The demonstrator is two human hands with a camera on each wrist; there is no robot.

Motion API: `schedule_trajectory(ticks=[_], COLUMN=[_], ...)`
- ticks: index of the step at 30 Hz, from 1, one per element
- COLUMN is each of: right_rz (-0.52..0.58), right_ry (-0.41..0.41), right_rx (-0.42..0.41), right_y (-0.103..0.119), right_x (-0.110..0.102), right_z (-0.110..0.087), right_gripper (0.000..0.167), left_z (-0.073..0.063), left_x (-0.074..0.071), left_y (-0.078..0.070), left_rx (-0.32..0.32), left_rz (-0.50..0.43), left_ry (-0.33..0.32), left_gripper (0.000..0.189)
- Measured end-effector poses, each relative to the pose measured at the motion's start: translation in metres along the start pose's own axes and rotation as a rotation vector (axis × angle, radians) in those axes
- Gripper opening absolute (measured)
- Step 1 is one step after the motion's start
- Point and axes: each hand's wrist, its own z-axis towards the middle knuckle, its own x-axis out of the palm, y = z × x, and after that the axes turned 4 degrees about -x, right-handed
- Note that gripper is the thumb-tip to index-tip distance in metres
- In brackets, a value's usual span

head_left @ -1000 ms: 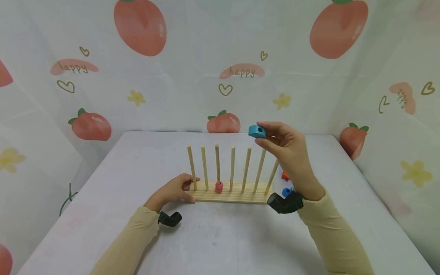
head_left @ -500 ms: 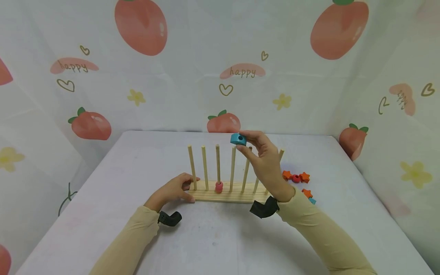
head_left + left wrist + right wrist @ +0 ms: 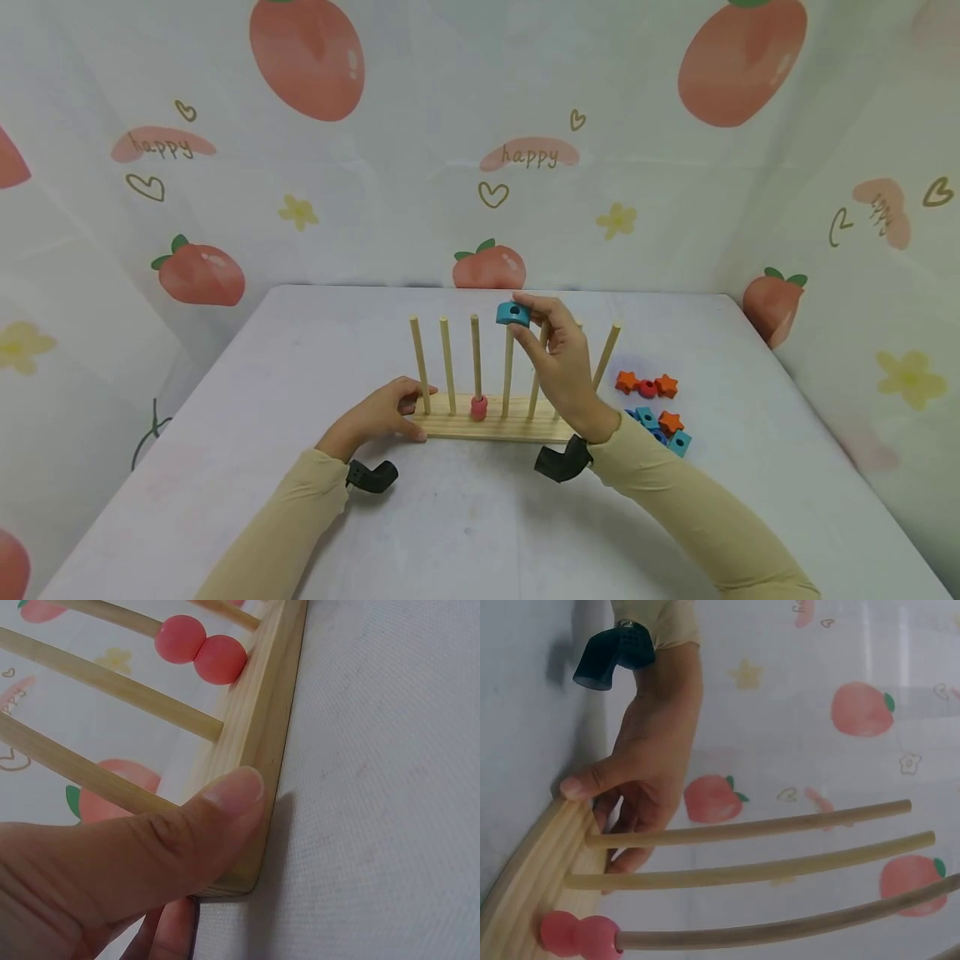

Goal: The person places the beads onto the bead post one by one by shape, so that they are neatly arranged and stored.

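Note:
My right hand [image 3: 566,358] pinches a light-blue block bead [image 3: 507,314] with a dark hole, between thumb and fingers. The bead is at the top of the fourth peg from the left [image 3: 507,367]; whether the peg has entered it cannot be told. Several upright pegs stand on a pale wooden base [image 3: 487,429]. Around the base's left end, my left hand [image 3: 378,419] holds on, with its thumb [image 3: 225,799] on the front edge. Two pink round beads [image 3: 199,649] sit stacked at the foot of the third peg. The right wrist view leaves out the blue bead.
Orange star beads [image 3: 671,422] and a red bead [image 3: 647,389] lie on the table right of the base. Blue block beads [image 3: 678,443] lie beside them, partly behind the right sleeve. A printed cloth [image 3: 405,200] hangs behind the white table [image 3: 465,533].
My right hand has moved left and down with the blue bead, from above the right-hand pegs to the fourth peg's top. The left hand has stayed on the base.

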Motion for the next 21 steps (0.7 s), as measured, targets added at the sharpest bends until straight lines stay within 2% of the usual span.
schedule_trajectory(ticks=[6,15,21], right_rz=[0.034,0.036,0.056], right_ry=[-0.033,-0.043,-0.048], right_rx=[0.065,0.18,0.316], right_y=[-0.004,-0.005,-0.006], right_x=[0.003,0.004,0.005], right_z=[-0.004,-0.007,-0.012], right_gripper=[0.042,0.036,0.035], left_z=[0.0,0.0,0.002], left_x=[0.0,0.0,0.0], left_y=[-0.001,-0.001,-0.001], left_rx=[-0.006,0.003,0.019], left_rz=[0.015,0.0,0.023], left_ry=[-0.005,0.006,0.005], left_gripper=[0.07,0.069,0.068])
